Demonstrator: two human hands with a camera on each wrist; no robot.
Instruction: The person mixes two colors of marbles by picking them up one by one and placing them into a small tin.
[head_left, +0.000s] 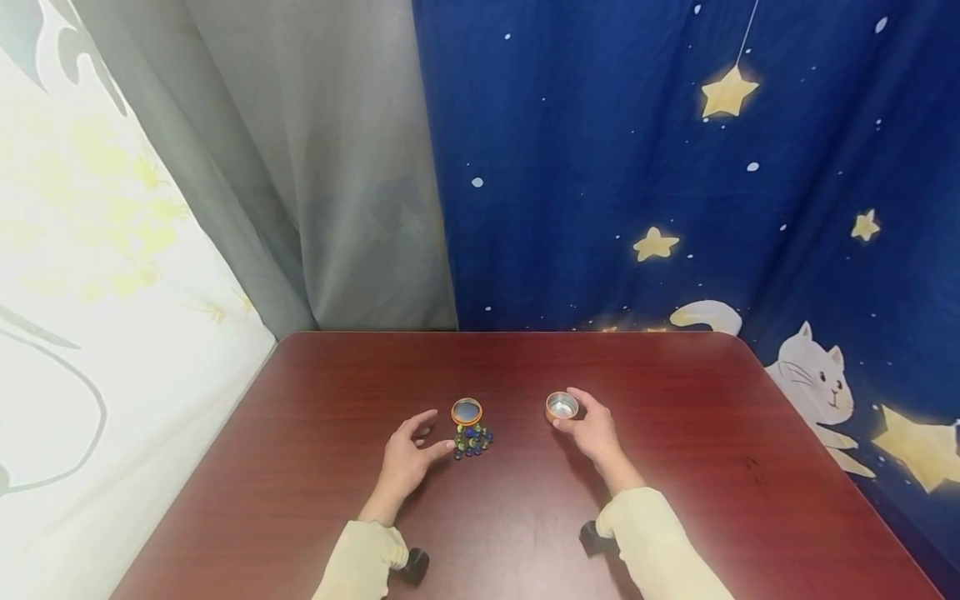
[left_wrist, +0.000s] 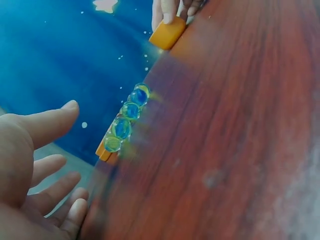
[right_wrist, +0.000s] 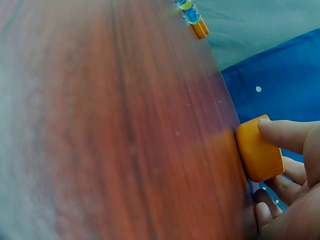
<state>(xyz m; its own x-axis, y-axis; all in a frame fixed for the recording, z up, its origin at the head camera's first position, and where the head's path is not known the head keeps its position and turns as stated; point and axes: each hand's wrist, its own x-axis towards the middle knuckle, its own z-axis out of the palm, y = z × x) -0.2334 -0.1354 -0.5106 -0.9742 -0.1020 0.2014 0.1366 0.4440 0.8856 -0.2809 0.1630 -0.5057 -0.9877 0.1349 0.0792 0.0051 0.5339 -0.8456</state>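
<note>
A small round orange tin [head_left: 562,406] with a silvery inside stands upright on the table, its mouth facing up. My right hand [head_left: 594,429] grips it from the right, thumb on the near side and fingers behind; the right wrist view shows the thumb against the orange wall [right_wrist: 258,150]. Several glass marbles [head_left: 472,442], blue and yellow-green, lie in a cluster left of the tin. Just behind them lies the orange-rimmed lid [head_left: 467,411]. Left of the marbles hovers my left hand [head_left: 407,457], fingers spread and holding nothing, its thumb close to the cluster.
The reddish-brown wooden table [head_left: 315,500] has its far edge against a grey curtain [head_left: 360,167] and a blue star-printed curtain [head_left: 570,167]. A pale printed cloth [head_left: 112,375] hangs along the left side. Dark wrist devices [head_left: 415,566] sit at both cuffs.
</note>
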